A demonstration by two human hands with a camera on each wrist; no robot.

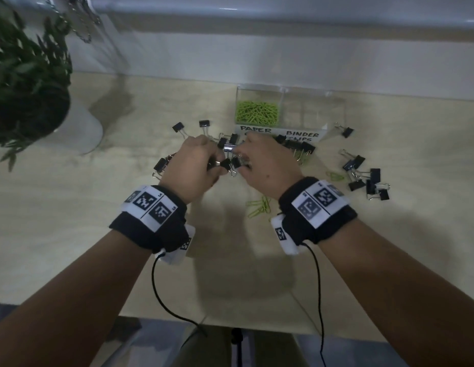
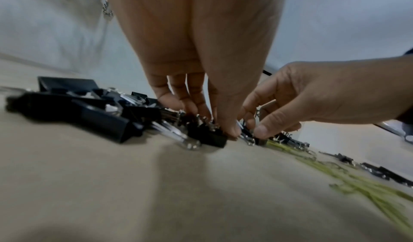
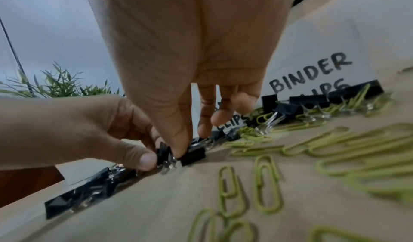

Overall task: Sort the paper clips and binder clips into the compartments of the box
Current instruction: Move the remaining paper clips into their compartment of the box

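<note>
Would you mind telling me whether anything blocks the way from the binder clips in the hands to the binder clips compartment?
Nothing visible does. Both the left hand and right hand pinch binder clips on the table; the binder clips compartment lies beyond, open-topped. Loose clips lie before its label, low enough to lift over.

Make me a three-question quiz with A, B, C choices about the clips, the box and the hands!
1. Where is the paper clip pile?
A. the box's left compartment
B. its right compartment
C. beside the plant

2. What colour are the binder clips?
A. red
B. black
C. white

3. What are the hands doing?
A. resting flat
B. holding the box
C. pinching binder clips

Answers:
1 A: green clips fill the compartment above the PAPER label.
2 B: all the scattered ones have black bodies.
3 C: the left hand and right hand each close fingertips on small black clips on the table.
</note>
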